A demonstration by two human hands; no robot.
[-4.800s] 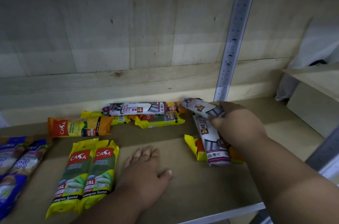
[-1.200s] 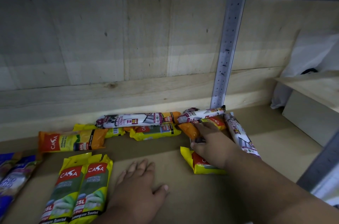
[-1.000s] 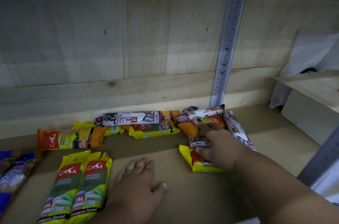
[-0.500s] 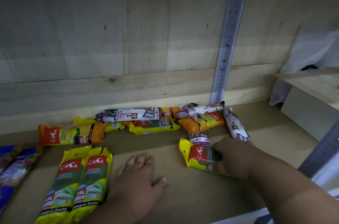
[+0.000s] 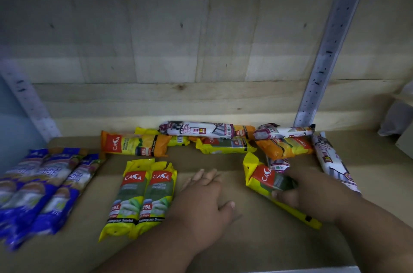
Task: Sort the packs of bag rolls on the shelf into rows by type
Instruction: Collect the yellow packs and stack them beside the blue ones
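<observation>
The right hand (image 5: 312, 194) now grips the yellow plastic pack with the red CASA label (image 5: 266, 180) at right of centre, fingers over its top and thumb at its near edge. Half a second ago the pack lay square to the shelf front; it is now turned diagonal, its far end pointing to the upper left and its near tail showing beyond the wrist at lower right. The left hand (image 5: 205, 201) remains flat and relaxed on the brown wooden shelf board (image 5: 223, 248), holding nothing.

Two matching yellow CASA packs (image 5: 143, 196) lie side by side just left of that hand. Three blue packs (image 5: 42, 185) lie in a row at the left edge of the frame. Along the back wall an orange CASA pack (image 5: 134, 146), a white draw-string bag roll (image 5: 199, 130) and further yellow and orange packs lie jumbled and overlapping. A second white roll (image 5: 333, 161) lies diagonally at the right, partly behind the right forearm. A grey perforated metal upright (image 5: 324, 60) stands at upper right.
</observation>
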